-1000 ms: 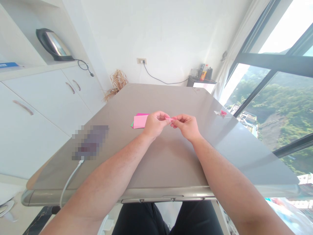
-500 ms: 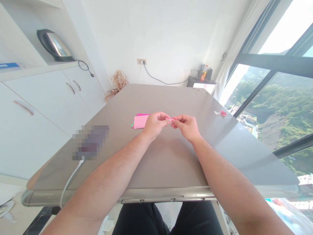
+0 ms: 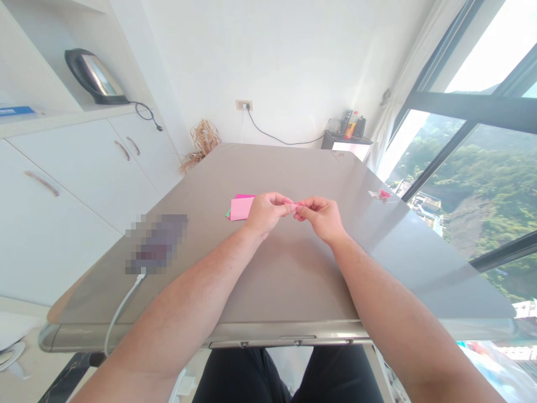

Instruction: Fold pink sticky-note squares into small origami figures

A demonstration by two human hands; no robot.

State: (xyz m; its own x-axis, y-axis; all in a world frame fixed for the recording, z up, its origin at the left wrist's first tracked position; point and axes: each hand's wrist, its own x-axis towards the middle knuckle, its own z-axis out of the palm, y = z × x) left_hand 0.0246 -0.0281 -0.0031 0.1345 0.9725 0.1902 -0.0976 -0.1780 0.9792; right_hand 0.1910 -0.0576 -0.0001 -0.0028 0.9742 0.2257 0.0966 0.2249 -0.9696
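My left hand (image 3: 265,212) and my right hand (image 3: 321,215) meet over the middle of the grey table (image 3: 289,268), fingers pinched together on a small pink piece of paper (image 3: 297,204). Most of that piece is hidden by my fingertips. Just left of my left hand a small stack of coloured paper sheets (image 3: 240,208), pink on top, lies flat on the table.
A small folded pink paper shape (image 3: 381,194) sits near the table's right edge. A blurred object (image 3: 156,244) with a white cable (image 3: 121,308) lies at the left. White cabinets, a dark kettle (image 3: 94,75) and a large window surround the table.
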